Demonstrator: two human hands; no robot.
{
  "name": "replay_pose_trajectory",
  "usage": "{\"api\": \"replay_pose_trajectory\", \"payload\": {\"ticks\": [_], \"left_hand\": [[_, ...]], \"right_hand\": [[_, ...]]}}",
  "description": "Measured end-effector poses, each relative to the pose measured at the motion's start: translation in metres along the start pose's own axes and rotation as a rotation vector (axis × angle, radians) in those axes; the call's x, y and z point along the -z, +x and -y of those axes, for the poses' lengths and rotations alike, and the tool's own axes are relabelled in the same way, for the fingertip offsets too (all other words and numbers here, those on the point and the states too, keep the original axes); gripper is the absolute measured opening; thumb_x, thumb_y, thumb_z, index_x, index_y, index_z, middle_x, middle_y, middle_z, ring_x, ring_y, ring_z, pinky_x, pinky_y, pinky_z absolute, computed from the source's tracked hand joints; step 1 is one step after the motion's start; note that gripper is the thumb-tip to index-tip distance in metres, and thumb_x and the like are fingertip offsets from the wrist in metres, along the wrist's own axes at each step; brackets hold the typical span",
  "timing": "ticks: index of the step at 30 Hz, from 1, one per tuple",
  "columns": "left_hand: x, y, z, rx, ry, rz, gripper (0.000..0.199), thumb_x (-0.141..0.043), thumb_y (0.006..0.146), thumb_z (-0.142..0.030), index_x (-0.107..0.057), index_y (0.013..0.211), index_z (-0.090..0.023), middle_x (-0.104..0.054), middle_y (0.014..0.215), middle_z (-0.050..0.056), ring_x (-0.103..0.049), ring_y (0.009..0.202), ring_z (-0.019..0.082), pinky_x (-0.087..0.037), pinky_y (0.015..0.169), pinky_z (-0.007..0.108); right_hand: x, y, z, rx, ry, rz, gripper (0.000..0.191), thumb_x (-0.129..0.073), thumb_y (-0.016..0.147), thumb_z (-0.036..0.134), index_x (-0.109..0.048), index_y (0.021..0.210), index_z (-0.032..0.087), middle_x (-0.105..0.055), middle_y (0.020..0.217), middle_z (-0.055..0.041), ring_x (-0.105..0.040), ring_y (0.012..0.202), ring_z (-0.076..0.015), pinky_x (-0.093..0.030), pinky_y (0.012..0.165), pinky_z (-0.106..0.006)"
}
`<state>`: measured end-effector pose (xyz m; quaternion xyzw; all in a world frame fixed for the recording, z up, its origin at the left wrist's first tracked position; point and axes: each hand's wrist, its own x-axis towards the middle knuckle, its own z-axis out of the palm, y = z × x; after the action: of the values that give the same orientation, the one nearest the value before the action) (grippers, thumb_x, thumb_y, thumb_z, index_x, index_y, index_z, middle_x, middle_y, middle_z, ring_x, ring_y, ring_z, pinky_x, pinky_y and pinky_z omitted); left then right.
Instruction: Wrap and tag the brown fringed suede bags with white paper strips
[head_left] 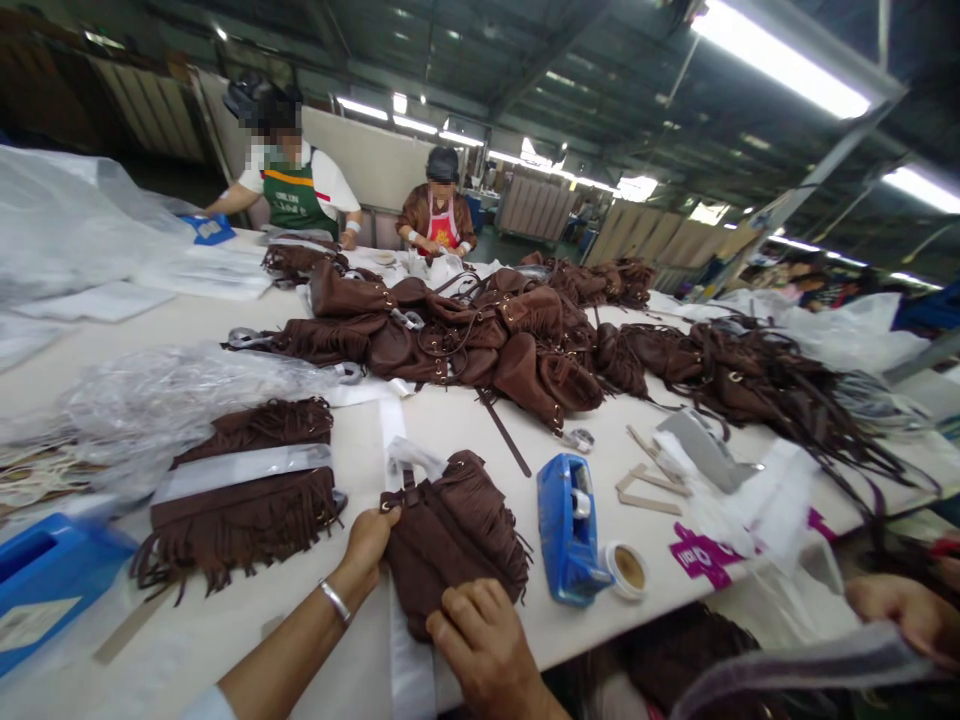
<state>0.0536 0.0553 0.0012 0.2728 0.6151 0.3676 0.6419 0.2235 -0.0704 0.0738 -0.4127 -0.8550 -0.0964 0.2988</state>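
At the near edge of the white tabletop [330, 530]: a dark brown, soft leather-like bag with a fringed side [431, 545] lies between the person's hands, partly over a long white strip [393, 425].
Left hand [371, 545]: pinches the bag's upper left corner; a silver-coloured bangle [334, 601] circles the wrist.
Right hand [487, 640]: rests on the bag's lower edge, fingers bent; whether it grips, I cannot tell.
Left of the bag: a dark brown fringed bundle with a pale band across it [225, 545], near crumpled clear plastic [187, 385].
Right of the bag: a blue plastic tape dispenser [556, 530], just beside a round white-rimmed roll [628, 572].
Beyond: a long heap of brown leather-like bags [450, 345].
Far side: two people, in a green apron [296, 203] and a red apron [442, 230].
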Motion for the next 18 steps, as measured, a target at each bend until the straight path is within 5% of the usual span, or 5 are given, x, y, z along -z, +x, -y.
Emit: {"api": "replay_pose_trajectory", "payload": {"ticks": [6, 10, 14, 18], "left_hand": [[-0.004, 0.013, -0.008, -0.051, 0.084, -0.059, 0.025, -0.062, 0.093, -0.040, -0.064, 0.095, -0.015, -0.067, 0.089, 0.001, -0.064, 0.075, 0.014, -0.056, 0.070, 0.032], [0.000, -0.015, -0.005, -0.198, 0.064, -0.079, 0.039, -0.060, 0.089, -0.052, -0.064, 0.095, -0.014, -0.070, 0.093, 0.005, -0.067, 0.080, 0.019, -0.056, 0.073, 0.036], [0.004, -0.076, 0.032, -0.336, 0.060, -0.227, 0.065, -0.061, 0.079, -0.064, -0.048, 0.124, -0.019, -0.060, 0.126, 0.011, -0.063, 0.108, 0.027, -0.055, 0.086, 0.041], [0.007, -0.105, 0.071, -0.715, 0.278, -0.150, 0.044, -0.064, 0.080, -0.048, -0.056, 0.115, -0.023, -0.060, 0.122, 0.009, -0.062, 0.112, 0.027, -0.057, 0.088, 0.041]], "right_hand": [[-0.003, -0.006, -0.002, -0.038, 0.071, -0.056, 0.020, -0.047, 0.102, 0.019, -0.066, 0.097, 0.018, -0.064, 0.090, -0.0071, -0.055, 0.084, -0.0179, -0.044, 0.074, -0.033], [-0.012, -0.001, -0.003, -0.035, 0.026, -0.145, 0.014, -0.053, 0.098, 0.016, -0.066, 0.096, 0.016, -0.063, 0.090, -0.0077, -0.055, 0.082, -0.0180, -0.044, 0.072, -0.032], [-0.012, 0.005, -0.003, -0.054, -0.002, -0.201, 0.012, -0.055, 0.097, 0.016, -0.066, 0.093, 0.016, -0.061, 0.085, -0.0067, -0.054, 0.078, -0.0179, -0.043, 0.069, -0.031], [-0.016, 0.004, 0.006, -0.117, 0.015, -0.185, 0.014, -0.053, 0.096, 0.015, -0.066, 0.096, 0.018, -0.062, 0.086, -0.0069, -0.055, 0.077, -0.0189, -0.043, 0.069, -0.032]]}}
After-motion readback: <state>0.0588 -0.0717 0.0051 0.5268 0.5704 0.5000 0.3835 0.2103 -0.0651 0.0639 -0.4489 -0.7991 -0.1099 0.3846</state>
